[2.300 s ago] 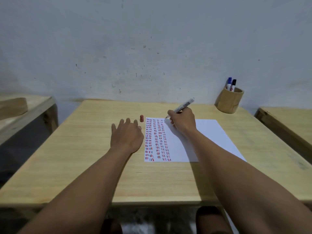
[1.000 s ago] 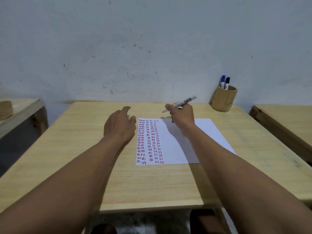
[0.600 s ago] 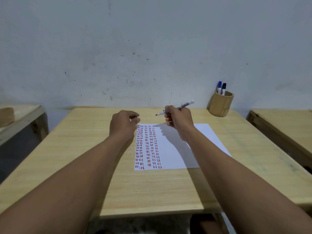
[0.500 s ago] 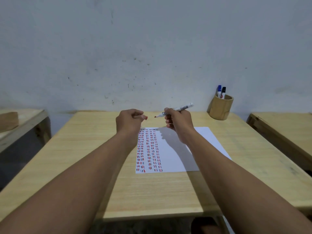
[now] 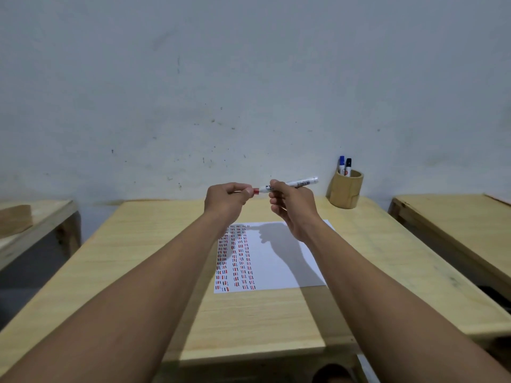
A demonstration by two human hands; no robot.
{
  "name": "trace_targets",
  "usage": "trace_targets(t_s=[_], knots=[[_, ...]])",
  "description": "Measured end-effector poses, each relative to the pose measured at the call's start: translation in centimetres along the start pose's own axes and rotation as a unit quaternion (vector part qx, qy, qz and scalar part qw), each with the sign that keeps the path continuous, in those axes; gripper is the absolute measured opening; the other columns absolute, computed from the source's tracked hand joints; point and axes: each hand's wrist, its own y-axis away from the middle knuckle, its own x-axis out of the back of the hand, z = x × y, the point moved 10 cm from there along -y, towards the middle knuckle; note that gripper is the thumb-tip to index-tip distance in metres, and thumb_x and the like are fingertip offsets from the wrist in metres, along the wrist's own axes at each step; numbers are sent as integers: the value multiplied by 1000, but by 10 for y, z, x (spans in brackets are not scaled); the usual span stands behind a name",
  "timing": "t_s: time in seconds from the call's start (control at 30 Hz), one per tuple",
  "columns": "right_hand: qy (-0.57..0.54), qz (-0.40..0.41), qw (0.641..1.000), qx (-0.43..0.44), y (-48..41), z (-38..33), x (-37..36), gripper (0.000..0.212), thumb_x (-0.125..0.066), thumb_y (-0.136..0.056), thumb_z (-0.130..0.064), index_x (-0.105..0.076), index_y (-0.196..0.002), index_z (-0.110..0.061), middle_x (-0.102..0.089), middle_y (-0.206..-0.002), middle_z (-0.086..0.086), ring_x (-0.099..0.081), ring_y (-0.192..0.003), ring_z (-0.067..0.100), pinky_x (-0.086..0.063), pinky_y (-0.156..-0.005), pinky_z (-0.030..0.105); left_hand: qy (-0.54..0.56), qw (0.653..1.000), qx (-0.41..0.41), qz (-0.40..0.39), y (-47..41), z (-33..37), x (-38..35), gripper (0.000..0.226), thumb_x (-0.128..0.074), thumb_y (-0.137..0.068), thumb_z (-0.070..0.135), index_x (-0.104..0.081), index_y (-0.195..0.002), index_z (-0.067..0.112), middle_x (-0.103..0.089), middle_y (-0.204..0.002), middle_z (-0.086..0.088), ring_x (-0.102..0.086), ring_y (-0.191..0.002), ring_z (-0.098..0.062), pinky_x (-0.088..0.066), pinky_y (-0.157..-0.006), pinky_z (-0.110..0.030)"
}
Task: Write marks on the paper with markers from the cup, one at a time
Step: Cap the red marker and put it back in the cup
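Observation:
My right hand [image 5: 293, 205] grips a white marker [image 5: 301, 183] held level above the table. My left hand [image 5: 226, 201] pinches the red cap [image 5: 256, 191], which sits against the marker's tip end. Both hands hover over the far edge of the white paper [image 5: 279, 261]. Columns of short red, blue and black marks fill the paper's left part. A bamboo cup [image 5: 345, 190] at the table's far right corner holds a blue marker [image 5: 341, 164] and a black marker [image 5: 348, 166].
The paper lies on a light wooden table [image 5: 132, 261] against a grey wall. Another wooden table [image 5: 453, 225] stands to the right and a third one [image 5: 36, 225] to the left with a wooden block [image 5: 15, 219] on it.
My right hand lifted the marker off the paper. My left hand picked the red cap up from the table, and both hands rose and came together, cap meeting the tip.

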Motion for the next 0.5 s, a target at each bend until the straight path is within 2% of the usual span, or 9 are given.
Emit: trace_targets(t_s=[0.13, 0.27, 0.4, 0.43, 0.5], knots=[[-37, -14, 999, -2, 6, -4, 2, 14, -74, -92, -15, -72, -84, -4, -65, -65, 2, -59, -52, 7, -53, -52, 16, 32, 999, 2, -13, 5, 8, -8, 11, -71, -91, 19, -76, -83, 24, -78, -98, -1, -60, -83, -13, -51, -80, -31], [-56, -5, 998, -16, 11, -6, 5, 12, -75, -92, -19, -71, -87, -8, -64, -68, 0, -59, -56, 6, -54, -53, 16, 31, 999, -17, -1, 7, 18, -11, 11, -72, -90, 20, -78, -82, 25, -79, -93, 2, -66, -88, -14, -55, -91, -37], [-100, 38, 992, -60, 13, -3, 13, 13, -77, -90, -14, -71, -90, -3, -65, -74, 4, -64, -65, 10, -61, -58, 19, 8, 999, -44, 5, 8, 27, -17, 22, -75, -87, 23, -78, -67, 32, -79, -86, 7, -68, -91, -16, -56, -95, -42], [-122, 64, 988, -65, 13, -2, 16, 17, -78, -89, -11, -70, -95, 2, -67, -76, 7, -66, -64, 11, -62, -59, 20, -1, 999, -53, 6, 8, 31, -19, 26, -75, -86, 23, -78, -63, 34, -79, -83, 8, -68, -90, -19, -57, -93, -43], [-114, 120, 985, -41, 13, -7, 24, 46, -79, -87, -8, -59, -125, 7, -70, -77, 9, -69, -55, 10, -62, -58, 21, -17, 997, -70, 11, 9, 37, -25, 28, -75, -85, 23, -76, -60, 36, -77, -76, 9, -66, -85, -21, -56, -88, -42]])
